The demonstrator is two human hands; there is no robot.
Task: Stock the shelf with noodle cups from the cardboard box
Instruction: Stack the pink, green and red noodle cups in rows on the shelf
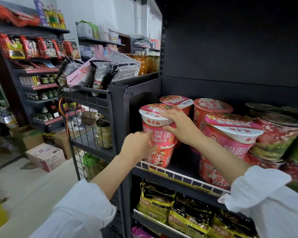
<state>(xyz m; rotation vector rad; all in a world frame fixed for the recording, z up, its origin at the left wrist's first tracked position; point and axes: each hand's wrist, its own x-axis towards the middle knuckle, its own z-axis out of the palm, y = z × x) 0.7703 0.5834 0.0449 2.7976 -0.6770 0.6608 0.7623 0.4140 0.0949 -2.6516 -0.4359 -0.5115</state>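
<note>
Dark shop shelf (184, 166), left hand (138, 145) and right hand (181, 127) both gripping top pink noodle cup (155, 124), 2-cup stack.

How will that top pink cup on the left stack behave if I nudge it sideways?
Probably tippy: the top cup sits on another cup, and its base is narrower than its lid. It likely feels light, since it is a sealed noodle cup. The glossy wrap may slide, so the left hand and right hand steadying it seems wise.
</note>
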